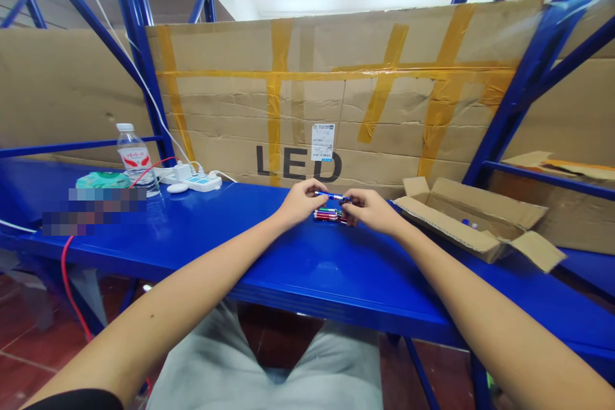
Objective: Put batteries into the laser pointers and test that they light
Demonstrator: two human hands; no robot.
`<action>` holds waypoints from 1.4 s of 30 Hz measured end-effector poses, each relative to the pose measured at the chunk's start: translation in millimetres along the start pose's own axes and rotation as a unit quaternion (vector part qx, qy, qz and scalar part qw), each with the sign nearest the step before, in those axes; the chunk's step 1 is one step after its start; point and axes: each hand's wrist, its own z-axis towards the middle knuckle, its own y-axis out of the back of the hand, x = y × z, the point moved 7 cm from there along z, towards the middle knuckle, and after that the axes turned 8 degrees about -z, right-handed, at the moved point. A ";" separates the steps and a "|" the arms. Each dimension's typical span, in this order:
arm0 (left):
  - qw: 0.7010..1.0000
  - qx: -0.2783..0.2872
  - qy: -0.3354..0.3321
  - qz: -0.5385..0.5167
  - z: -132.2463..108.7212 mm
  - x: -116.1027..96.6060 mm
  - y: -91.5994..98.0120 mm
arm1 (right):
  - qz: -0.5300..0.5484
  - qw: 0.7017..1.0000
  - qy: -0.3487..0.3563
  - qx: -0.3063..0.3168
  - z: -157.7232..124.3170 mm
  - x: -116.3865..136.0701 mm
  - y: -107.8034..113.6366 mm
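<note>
Both hands meet over the middle of the blue table point(202, 237). A slim blue pen-like stick point(331, 196) with a shiny band spans the gap between them. My left hand point(303, 202) pinches its left end. My right hand point(368, 209) has its fingers closed on the right end. Just below, several similar sticks point(327, 214), red and green with silvery parts, lie side by side on the table. The right fingers partly cover their right ends. Whether these are pens or small lights is too small to tell.
To the right stands an open cardboard box point(446, 221) with small blue and white items inside. A water bottle point(137, 160), a green packet point(103, 180) and a white power strip point(204, 182) with cables are at the left. A large taped carton point(230, 115) walls off the back.
</note>
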 end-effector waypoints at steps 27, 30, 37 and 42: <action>0.999 0.032 0.001 0.012 2.7 13.2 1.1 | -0.025 1.000 0.014 -0.014 3.2 2.1 -16.8; 0.999 0.019 0.021 -0.040 5.0 17.7 0.3 | -0.022 1.000 -0.008 -0.019 6.8 -6.2 -22.3; 0.954 0.001 0.141 -0.265 7.7 29.9 8.5 | -0.048 0.997 0.009 -0.066 7.1 6.8 -13.2; 0.937 0.031 0.156 -0.310 8.8 29.2 15.9 | -0.139 0.984 0.021 -0.111 6.3 11.2 4.0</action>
